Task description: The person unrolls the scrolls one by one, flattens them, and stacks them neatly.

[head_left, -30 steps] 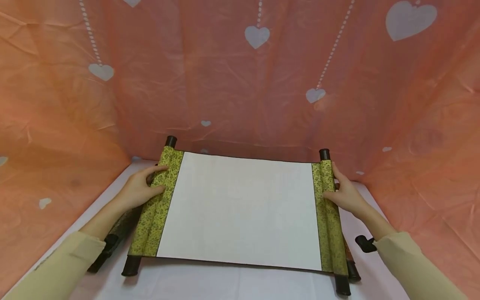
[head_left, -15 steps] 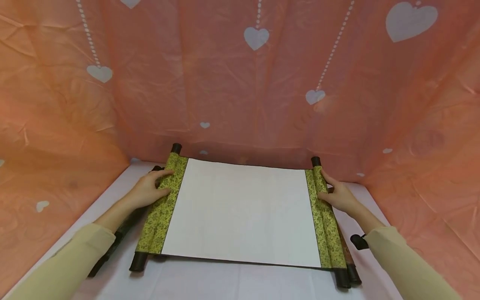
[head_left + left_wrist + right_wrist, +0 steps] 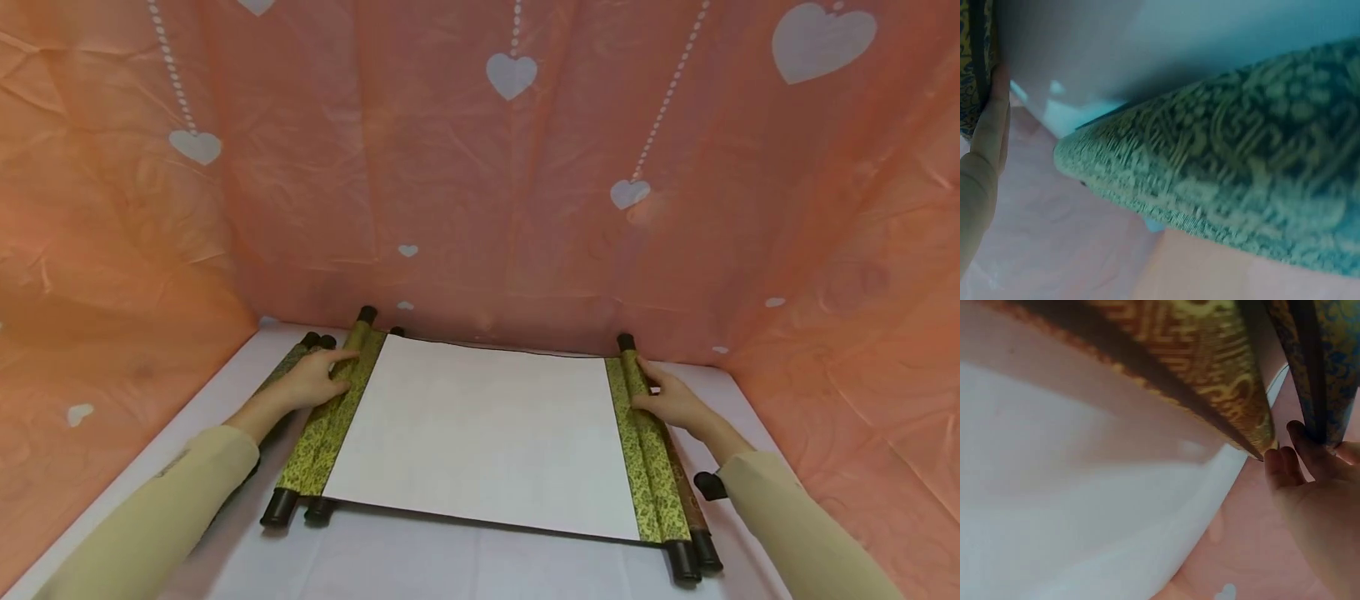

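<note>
A hanging scroll with a blank white sheet [image 3: 495,425], yellow-green brocade borders and black rod ends lies partly unrolled between my hands. My left hand [image 3: 309,382] grips its left roller [image 3: 318,437] near the far end, thumb and finger on the brocade. Around the right roller [image 3: 660,467], my right hand [image 3: 678,407] is curled, with the thumb on top. In the right wrist view, fingers [image 3: 1313,453] pinch the patterned roller [image 3: 1338,362]. The left wrist view shows only part of the left hand [image 3: 985,150], against a yellow patterned edge.
Dark green brocade scrolls [image 3: 288,360] lie left of the open one, partly behind the left arm. A brown-gold scroll [image 3: 690,500] lies under or beside the right roller. White cloth [image 3: 390,558] covers the table. Orange-pink curtains [image 3: 480,183] with hearts enclose three sides.
The open scroll has come lower and its far edge nearer. Both hands moved down with it, the left one rightward, the right one slightly left. More of the scrolls at left shows.
</note>
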Motion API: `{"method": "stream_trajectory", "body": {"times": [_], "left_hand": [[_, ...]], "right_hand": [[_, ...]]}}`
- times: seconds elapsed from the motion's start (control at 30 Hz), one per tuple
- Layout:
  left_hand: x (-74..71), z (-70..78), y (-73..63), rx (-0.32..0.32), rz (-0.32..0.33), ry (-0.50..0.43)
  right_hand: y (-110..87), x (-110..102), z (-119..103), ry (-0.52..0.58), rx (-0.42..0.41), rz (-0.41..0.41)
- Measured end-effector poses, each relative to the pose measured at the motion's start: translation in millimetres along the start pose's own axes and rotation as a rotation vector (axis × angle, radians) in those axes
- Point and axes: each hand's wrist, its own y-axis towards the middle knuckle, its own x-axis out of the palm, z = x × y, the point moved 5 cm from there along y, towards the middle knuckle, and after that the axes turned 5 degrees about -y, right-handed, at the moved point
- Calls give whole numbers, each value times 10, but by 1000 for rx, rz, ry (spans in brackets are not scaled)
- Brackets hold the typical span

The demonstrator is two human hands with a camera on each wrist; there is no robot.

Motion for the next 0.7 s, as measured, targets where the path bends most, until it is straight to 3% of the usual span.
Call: {"method": "stream_trajectory", "body": {"times": [0.17,0.3,0.7], "left_hand": [[104,-81,6,-55,-15,11],[155,-107,30,-50,-12,20],[171,-102,80,-81,-24,18]], "right_hand": [[-9,65,58,-1,2,-39],[-10,93,92,-17,12,-51],[37,107,114,-26,46,-81]]}}
